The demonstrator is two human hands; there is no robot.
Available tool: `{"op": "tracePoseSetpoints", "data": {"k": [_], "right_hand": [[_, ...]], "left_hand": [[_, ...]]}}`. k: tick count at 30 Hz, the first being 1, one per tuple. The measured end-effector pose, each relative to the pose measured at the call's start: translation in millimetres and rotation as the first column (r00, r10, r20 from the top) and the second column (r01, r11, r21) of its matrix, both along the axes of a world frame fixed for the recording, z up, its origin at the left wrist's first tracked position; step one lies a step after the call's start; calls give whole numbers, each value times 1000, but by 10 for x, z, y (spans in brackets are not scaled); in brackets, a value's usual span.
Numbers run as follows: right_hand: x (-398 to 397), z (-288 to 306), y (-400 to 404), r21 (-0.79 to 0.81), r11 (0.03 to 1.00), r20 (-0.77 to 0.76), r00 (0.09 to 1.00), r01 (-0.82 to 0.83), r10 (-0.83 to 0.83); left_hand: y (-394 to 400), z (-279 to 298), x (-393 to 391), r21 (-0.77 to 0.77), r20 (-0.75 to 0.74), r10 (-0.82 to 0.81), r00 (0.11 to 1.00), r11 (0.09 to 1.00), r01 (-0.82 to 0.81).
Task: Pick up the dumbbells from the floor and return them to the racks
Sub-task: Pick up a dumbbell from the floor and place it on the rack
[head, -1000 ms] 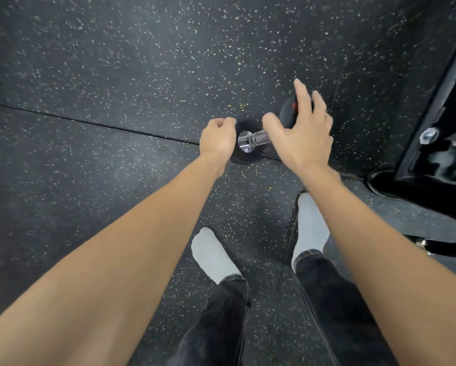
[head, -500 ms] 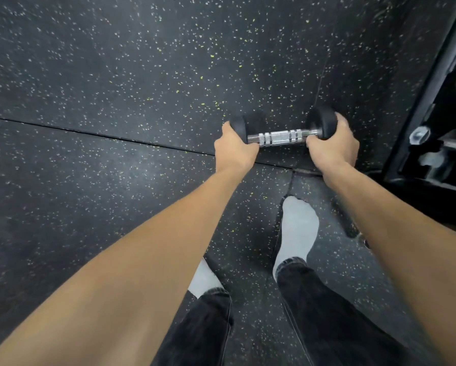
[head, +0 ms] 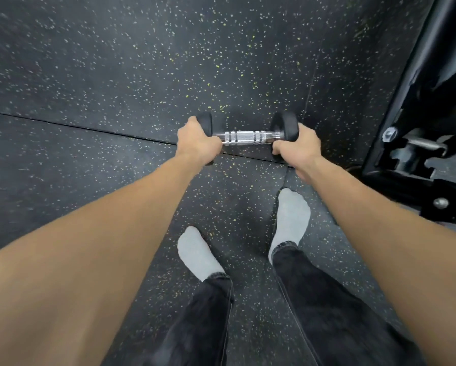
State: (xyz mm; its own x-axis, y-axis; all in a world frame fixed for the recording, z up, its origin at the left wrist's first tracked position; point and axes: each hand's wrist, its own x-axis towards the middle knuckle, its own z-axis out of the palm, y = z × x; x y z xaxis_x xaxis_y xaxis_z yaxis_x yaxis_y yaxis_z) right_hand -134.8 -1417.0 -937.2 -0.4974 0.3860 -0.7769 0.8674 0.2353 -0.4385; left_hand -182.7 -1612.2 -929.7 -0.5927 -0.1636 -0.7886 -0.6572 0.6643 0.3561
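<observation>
The person bends forward with both arms stretched out and holds one dumbbell [head: 248, 136] level in front of the body, at about 12 o'clock from the feet. The left hand [head: 196, 142] is clenched around the left black head, and the right hand [head: 296, 145] is clenched around the right black head; the ridged chrome handle between them stays bare. Whether the dumbbell touches the floor [head: 102, 88] or is just above it, I cannot tell. The floor is dark rubber with pale and yellow specks. At about 2 o'clock stands a black metal rack [head: 419, 143]; what it holds I cannot make out. Two feet in grey socks [head: 291, 217] and black trousers [head: 322, 299] are below the hands.
</observation>
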Motion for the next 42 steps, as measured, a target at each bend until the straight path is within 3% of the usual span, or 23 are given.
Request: {"op": "tracePoseSetpoints", "data": {"k": [11,19,26,30,36,42], "right_hand": [[-845,1821,-848,2,984,-192,966,-178,175],[-1492,3757,-1560,95,932,-443,824,-349,354],[-1810,6055,-2475,74,853,-670,608,-517,426],[-1723,7267,-2855,143,784,-779,420,-605,466],[-1319,8848,-3539,185,682,-888,176,-707,424],[-422,10019,-4411,104,534,-966,42,-839,255]], "left_hand": [[-949,1945,-479,56,-178,157,971,987,-149],[-1768,3925,-770,62,-413,256,874,965,-253],[-2596,6279,-695,25,-667,303,680,922,-387],[-2899,7504,-303,35,-784,336,521,863,-504],[-3355,9200,555,-9,-891,280,357,776,-631],[-3749,10515,1906,-90,-972,124,201,593,-800]]}}
